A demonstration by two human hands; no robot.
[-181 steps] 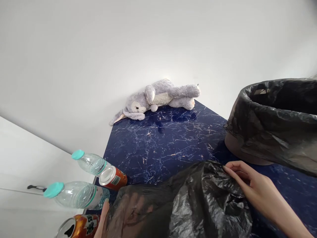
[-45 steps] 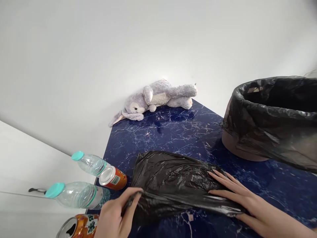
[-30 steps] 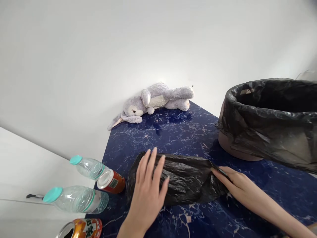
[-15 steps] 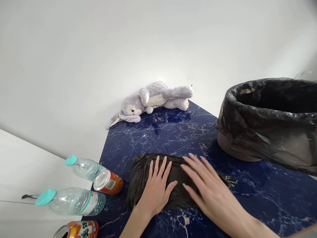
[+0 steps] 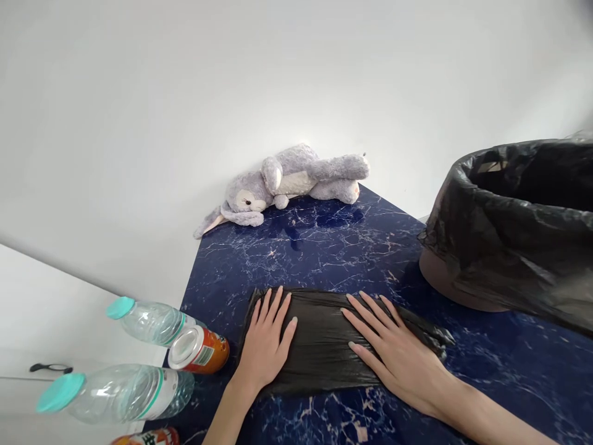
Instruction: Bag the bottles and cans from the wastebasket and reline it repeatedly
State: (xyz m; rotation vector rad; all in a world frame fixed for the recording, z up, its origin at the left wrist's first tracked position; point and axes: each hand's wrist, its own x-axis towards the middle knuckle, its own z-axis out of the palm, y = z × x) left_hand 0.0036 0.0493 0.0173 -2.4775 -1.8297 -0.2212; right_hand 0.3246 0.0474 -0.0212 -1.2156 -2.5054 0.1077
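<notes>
A black plastic bag (image 5: 319,337) lies folded into a flat strip on the dark blue marbled tabletop (image 5: 324,253). My left hand (image 5: 266,343) rests flat on the bag's left part, fingers stretched out. My right hand (image 5: 393,349) lies flat on its right part, fingers spread. The bag's crumpled right end pokes out past my right hand. Neither hand grips anything.
A bin lined with a black bag (image 5: 519,228) stands at the right. A grey plush rabbit (image 5: 287,182) lies against the wall at the back. Two clear bottles (image 5: 148,321) (image 5: 115,392) and two orange cans (image 5: 199,349) (image 5: 146,437) lie at the table's left edge.
Both hands slid apart over the bag, the left toward its left end and the right toward its right end. The bag now lies flatter and smoother. The view shifted slightly.
</notes>
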